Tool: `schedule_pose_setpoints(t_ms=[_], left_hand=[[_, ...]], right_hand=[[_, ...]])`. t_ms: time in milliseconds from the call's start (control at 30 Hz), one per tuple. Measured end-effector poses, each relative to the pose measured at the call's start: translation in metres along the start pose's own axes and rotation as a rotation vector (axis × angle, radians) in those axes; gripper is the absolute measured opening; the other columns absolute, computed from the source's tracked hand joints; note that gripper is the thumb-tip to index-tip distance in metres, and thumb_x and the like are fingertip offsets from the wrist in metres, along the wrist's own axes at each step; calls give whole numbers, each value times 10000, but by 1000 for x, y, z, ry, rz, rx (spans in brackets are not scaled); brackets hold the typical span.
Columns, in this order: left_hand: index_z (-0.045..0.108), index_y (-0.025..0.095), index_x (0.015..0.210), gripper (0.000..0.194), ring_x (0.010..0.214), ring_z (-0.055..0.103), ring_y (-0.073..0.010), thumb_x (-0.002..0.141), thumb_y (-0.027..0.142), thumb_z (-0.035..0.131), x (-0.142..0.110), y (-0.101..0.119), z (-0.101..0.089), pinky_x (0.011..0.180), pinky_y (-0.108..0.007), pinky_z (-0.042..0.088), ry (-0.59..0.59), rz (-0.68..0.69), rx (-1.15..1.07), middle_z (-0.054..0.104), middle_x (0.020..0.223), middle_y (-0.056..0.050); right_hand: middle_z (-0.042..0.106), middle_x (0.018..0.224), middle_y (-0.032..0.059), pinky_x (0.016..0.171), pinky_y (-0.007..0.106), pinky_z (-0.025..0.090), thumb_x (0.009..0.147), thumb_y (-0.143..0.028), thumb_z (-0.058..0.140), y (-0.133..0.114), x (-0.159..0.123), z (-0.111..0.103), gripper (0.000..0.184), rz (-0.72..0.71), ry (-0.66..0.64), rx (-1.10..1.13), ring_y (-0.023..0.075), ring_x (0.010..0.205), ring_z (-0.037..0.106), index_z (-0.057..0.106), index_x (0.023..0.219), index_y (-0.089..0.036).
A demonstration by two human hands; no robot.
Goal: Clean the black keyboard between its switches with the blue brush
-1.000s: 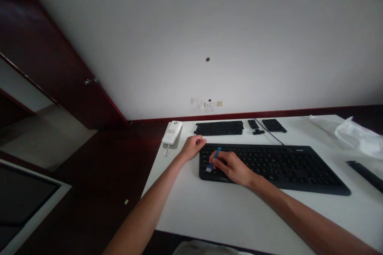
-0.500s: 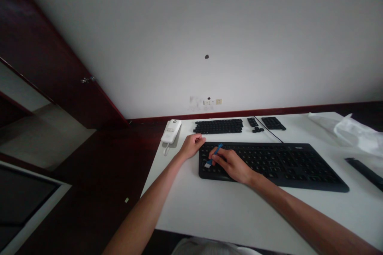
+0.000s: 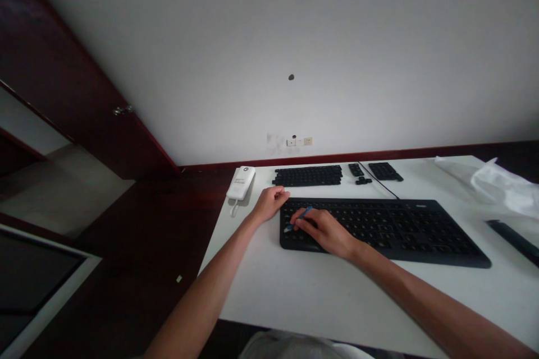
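l hand (image 3: 269, 203) & r hand (image 3: 326, 231) bare; lt grey clothing (image 3: 290, 346)

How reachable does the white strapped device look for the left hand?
Probably yes: the left hand rests by the large keyboard's left edge, with only bare tabletop visible between it and the white strapped device.

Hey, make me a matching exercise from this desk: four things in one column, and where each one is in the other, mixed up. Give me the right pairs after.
1. Blue brush
2. White device with a strap
3. Crumpled white plastic
4. Left hand

A. Near the far left corner of the table
B. By the far left corner of the large keyboard
C. In the right hand
D. Toward the table's right end

Right pairs: 1-C, 2-A, 3-D, 4-B
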State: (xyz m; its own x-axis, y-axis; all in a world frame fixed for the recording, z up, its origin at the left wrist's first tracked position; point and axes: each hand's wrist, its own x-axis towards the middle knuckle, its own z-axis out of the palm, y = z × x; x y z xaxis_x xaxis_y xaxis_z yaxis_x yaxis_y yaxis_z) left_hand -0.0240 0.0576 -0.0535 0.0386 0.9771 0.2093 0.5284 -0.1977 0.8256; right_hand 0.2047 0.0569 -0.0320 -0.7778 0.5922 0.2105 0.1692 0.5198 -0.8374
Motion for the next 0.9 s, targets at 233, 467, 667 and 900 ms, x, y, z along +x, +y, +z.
schedule_pose_setpoints(t_ms=[233,467,667,900], left_hand=[[389,183,665,436,624,332,-109,945,489,524,0,-2,1,590,-266,248,8,2,1,355,638,46],[382,186,658,440,624,334,-110,938,494,527,0,0,1,593,-266,254,15,2,-1,355,635,47],[382,184,660,442,624,335,-108,944,491,525,0,1,1,595,-261,257,11,3,-6,352,636,48],[396,181,666,435,619,343,-105,942,488,534,0,-2,2,584,-258,259,6,0,-17,364,634,49]], right_hand=[[754,1064,67,927,323,502,1081,-459,420,-4,0,-2,413,-32,12,27,215,979,696,739,1015,-205],[755,1119,79,961,341,508,1080,-462,426,-3,0,-2,431,-31,11,49,224,1021,704,756,1005,-194],[770,1028,65,896,322,523,1082,-458,425,-2,0,0,425,-20,4,37,210,939,714,756,1027,-198],[764,1123,69,938,331,518,1082,-459,424,-1,1,0,434,-39,-23,36,218,1003,717,769,1017,-203]])
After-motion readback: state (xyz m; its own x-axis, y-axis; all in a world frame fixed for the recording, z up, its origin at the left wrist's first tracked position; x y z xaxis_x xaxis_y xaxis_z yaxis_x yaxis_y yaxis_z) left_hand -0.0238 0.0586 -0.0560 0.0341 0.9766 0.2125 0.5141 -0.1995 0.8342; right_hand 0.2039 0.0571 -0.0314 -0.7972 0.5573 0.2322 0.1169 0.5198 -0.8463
